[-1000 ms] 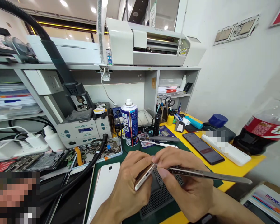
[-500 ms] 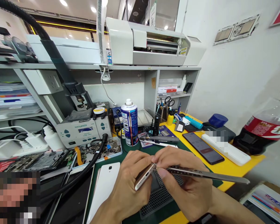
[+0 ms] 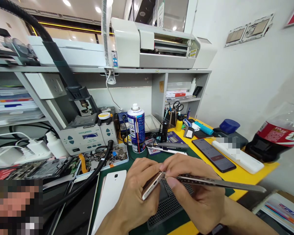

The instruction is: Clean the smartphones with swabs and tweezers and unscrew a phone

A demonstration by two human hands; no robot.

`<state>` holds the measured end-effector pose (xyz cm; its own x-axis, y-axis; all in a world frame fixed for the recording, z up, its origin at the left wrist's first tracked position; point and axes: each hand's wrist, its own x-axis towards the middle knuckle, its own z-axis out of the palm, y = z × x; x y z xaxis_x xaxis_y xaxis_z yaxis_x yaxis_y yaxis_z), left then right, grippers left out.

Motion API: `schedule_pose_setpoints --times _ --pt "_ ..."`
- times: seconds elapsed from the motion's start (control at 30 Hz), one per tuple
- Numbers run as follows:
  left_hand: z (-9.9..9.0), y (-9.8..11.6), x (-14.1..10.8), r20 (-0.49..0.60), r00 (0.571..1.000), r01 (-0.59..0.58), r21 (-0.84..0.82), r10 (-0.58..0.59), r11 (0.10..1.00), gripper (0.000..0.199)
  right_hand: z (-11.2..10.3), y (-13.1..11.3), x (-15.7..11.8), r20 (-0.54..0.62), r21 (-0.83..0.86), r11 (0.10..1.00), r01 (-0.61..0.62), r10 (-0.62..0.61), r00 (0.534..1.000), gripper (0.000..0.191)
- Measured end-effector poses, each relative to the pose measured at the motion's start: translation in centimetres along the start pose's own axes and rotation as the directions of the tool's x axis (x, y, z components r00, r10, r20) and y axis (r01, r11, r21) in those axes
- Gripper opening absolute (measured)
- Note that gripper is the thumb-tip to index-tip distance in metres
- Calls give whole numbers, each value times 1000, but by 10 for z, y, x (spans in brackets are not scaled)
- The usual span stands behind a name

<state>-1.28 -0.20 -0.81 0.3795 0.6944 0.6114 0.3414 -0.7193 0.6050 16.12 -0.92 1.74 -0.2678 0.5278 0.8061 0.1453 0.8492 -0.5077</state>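
In the head view my left hand [image 3: 138,187] is closed around a smartphone [image 3: 153,186]. The phone is tilted, and its bottom edge with the port and small speaker holes faces me. My right hand [image 3: 198,192] pinches a long, flat metal tool [image 3: 225,183] with small holes along its shank. The tool's broad, rounded end sticks out to the right. Its other end is at the phone's upper corner, where fingers of both hands meet and hide the tip. Under the hands lies a grey perforated pad [image 3: 165,212].
A white phone back [image 3: 110,199] lies left of my hands. Behind stand a spray can [image 3: 136,130] and a tray of small parts [image 3: 120,155]. A black hose [image 3: 88,181] crosses the left side. At right are a dark phone [image 3: 214,155], a white bar-shaped object [image 3: 237,157] and a cola bottle [image 3: 276,133].
The tool's far end has shifted slightly to the right, along with a small movement of my right hand. My left hand and the phone stay nearly in place.
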Motion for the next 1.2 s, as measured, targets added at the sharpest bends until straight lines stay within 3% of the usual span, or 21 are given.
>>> schedule_pose_setpoints --times 0.8,1.2 --pt "1 0 -1 -4 1000 -13 -14 13 1000 30 0 -3 6 1 -27 999 36 -36 999 28" --pt "1 -3 -1 -17 1000 -13 -20 12 1000 32 11 -15 10 -101 -55 996 74 -79 992 24"
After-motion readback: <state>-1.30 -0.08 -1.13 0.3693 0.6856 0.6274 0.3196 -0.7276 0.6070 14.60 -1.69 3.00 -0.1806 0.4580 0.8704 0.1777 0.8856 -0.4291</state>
